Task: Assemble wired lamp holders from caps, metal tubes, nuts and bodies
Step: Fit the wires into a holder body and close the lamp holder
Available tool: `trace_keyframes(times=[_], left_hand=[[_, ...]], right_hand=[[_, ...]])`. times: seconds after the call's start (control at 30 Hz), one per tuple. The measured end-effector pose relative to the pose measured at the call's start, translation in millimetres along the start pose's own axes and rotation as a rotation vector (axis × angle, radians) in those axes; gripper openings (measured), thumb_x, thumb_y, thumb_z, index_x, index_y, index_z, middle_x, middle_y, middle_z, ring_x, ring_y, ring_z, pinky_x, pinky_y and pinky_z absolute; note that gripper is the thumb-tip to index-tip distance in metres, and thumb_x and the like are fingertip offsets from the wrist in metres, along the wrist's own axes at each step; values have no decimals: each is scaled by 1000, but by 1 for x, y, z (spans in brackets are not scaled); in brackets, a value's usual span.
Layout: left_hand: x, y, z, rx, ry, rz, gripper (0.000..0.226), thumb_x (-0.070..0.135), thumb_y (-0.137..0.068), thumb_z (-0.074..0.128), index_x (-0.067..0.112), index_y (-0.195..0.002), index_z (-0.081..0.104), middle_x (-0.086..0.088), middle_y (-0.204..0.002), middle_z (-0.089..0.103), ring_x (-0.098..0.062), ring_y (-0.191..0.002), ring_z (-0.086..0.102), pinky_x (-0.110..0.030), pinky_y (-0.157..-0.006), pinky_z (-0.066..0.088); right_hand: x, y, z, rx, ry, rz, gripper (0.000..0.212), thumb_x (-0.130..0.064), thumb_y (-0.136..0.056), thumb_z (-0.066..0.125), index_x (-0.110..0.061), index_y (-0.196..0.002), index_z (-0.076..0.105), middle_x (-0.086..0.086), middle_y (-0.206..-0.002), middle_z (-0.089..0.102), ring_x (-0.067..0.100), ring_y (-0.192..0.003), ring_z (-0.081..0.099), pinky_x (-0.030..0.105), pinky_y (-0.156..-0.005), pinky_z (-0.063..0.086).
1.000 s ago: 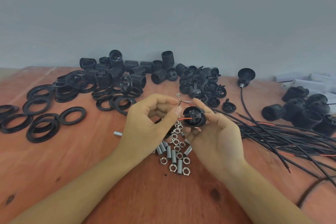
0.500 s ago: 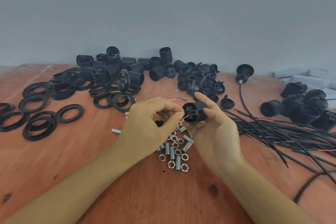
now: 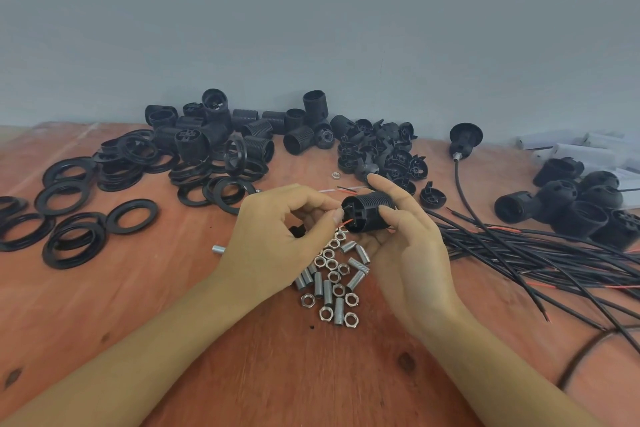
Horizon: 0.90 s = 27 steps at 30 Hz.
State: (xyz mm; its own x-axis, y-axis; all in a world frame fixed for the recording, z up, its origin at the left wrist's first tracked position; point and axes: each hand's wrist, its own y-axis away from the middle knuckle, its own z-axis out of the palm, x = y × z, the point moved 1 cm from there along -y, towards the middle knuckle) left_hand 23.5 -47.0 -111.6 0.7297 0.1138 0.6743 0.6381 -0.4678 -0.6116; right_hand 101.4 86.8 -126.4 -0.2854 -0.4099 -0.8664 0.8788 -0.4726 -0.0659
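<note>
The right hand [image 3: 407, 253] grips the black lamp holder body [image 3: 372, 209] sideways, just above the nuts [image 3: 333, 282] on the tabletop [image 3: 173, 322]. The left hand [image 3: 277, 236] pinches a red wire [image 3: 347, 221] at the body's left end.

1. My left hand [image 3: 277, 229] is curled, knuckles up, with thumb and forefinger pinching a thin red wire [image 3: 348, 221].
2. My right hand [image 3: 408, 253], palm turned up, grips a black ribbed plastic lamp-holder body [image 3: 372, 213] between forefinger and thumb.
3. My bare forearms [image 3: 156, 340] angle inward from the lower corners.
</note>
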Motion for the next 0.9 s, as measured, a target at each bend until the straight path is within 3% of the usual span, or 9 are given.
trace_keyframes(times=[0.13,0.3,0.43,0.6,0.8,0.9], left_hand=[[0,-1,-1,12,-39,18,13,5,-82,75,18,-84,75,10,-71,69,-8,-70,65,-18,-64,51],[0,-2,-2,-29,-63,72,6,7,-82,73,13,-83,76,10,-71,66,-9,-69,64,-24,-61,51],[-2,-2,-3,-28,-108,109,9,2,-82,74,10,-83,75,9,-71,64,-6,-69,61,-11,-65,45],[-6,-2,-4,-54,-172,175,5,6,-84,69,10,-84,73,8,-71,62,-6,-68,58,-21,-64,47],[-11,-1,-3,-7,-173,177,5,9,-85,68,10,-82,71,6,-69,62,-10,-66,60,-28,-63,48],[-12,-2,-2,7,-167,162,4,8,-83,68,9,-81,71,3,-67,62,-13,-66,59,-29,-63,48]], right_hand=[[1,0,-1,-13,28,-33,38,3,-97,40,-15,-115,69,10,-96,72,17,-85,67,27,-72,56],[1,1,-2,-17,162,-91,39,1,-98,46,-22,-118,69,12,-101,73,23,-95,67,38,-91,54],[1,1,-1,-39,254,-157,41,4,-97,47,-21,-125,64,10,-109,72,21,-100,67,34,-93,55],[2,2,-4,-52,411,-248,42,-1,-98,52,-26,-131,59,25,-117,61,33,-108,63,39,-99,52],[6,0,-5,-61,513,-257,43,-8,-98,55,-23,-138,53,20,-119,62,25,-110,64,42,-101,50],[6,1,-6,-47,496,-270,43,-9,-97,58,-24,-137,55,21,-118,63,28,-110,64,46,-100,50]])
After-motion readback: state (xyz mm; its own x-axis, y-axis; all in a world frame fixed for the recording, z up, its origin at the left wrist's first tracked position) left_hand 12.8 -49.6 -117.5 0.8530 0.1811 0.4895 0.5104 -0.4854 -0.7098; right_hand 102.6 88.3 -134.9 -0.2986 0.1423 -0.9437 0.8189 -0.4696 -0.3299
